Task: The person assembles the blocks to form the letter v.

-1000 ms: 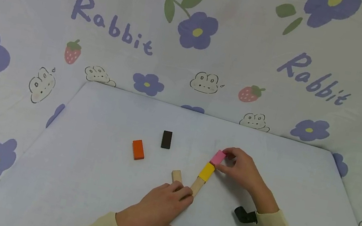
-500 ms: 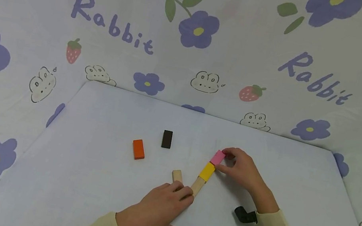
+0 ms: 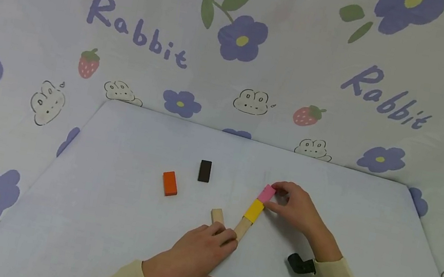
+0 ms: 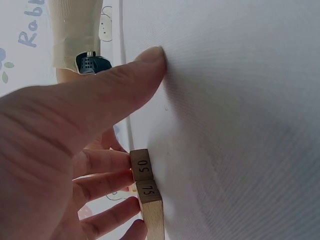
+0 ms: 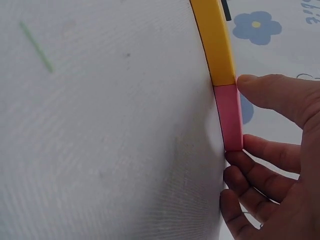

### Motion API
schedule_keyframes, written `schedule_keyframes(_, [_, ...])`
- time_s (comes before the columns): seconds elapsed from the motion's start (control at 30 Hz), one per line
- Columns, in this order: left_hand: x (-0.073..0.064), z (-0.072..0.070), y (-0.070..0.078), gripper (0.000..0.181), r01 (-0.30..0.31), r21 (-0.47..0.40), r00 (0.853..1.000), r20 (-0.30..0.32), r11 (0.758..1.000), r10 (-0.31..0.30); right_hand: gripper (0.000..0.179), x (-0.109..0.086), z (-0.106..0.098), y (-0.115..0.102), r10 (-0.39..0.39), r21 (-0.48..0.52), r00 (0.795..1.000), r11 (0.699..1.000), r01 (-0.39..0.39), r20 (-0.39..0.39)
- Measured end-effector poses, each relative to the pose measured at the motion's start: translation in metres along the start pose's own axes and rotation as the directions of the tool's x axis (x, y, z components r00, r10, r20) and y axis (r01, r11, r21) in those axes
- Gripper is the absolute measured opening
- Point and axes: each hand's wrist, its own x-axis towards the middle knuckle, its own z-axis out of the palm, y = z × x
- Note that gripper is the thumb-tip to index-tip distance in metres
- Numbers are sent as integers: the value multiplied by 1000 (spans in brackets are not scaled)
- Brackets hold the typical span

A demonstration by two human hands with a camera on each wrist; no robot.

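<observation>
A pink block, a yellow block and a plain wooden block lie end to end in a slanted row on the white table. My right hand pinches the pink block at the row's far end, thumb on one side and fingers on the other, next to the yellow block. My left hand lies flat with its fingertips on the near ends of that wooden block and a second wooden block. In the left wrist view these show as numbered blocks against my fingers, thumb on the cloth.
An orange block and a black block lie apart to the left of the row. A printed flower-and-rabbit cloth rises behind and around the table. Black wrist mounts sit at both sleeves.
</observation>
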Motion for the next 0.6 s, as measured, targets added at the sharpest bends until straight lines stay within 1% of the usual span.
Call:
schedule_keyframes(0.17, [0,0,0,93,-1,-7,1000,4,1000,1,55,1,1,1,-2,3,1000,1000,2,0])
schedule_keyframes(0.43, [0,2,0,93,-2,2,1000,-10,1000,2,51,-1,1,1,-14,12,1000,1000,15,-8])
schedule_keyframes(0.6, [-1,3,0,92,1,6,1000,-7,1000,-1,52,-1,2,3,-6,20,1000,1000,6,-14])
